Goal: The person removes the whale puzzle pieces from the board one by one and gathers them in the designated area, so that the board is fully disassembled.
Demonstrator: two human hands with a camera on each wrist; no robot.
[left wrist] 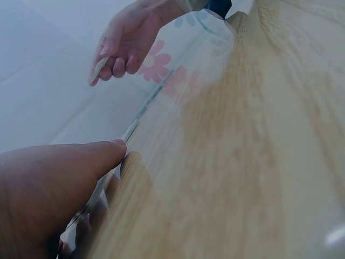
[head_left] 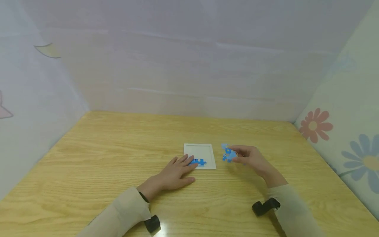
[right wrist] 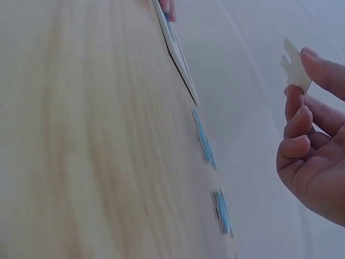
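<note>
i see the left hand flat on the light wooden table, fingers straight on a blue puzzle piece inside the white square tray. beyond, the right hand pinches a blue jigsaw piece aloft.

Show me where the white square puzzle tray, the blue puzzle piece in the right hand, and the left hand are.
white square puzzle tray (head_left: 199, 147): head view, far rim.
blue puzzle piece (head_left: 228, 155): head view, printed face.
left hand (head_left: 175, 172): head view, back of hand.

Wooden table, pale fabric backdrop behind it, flower-print panel on one side — pink and blue blooms.
</note>
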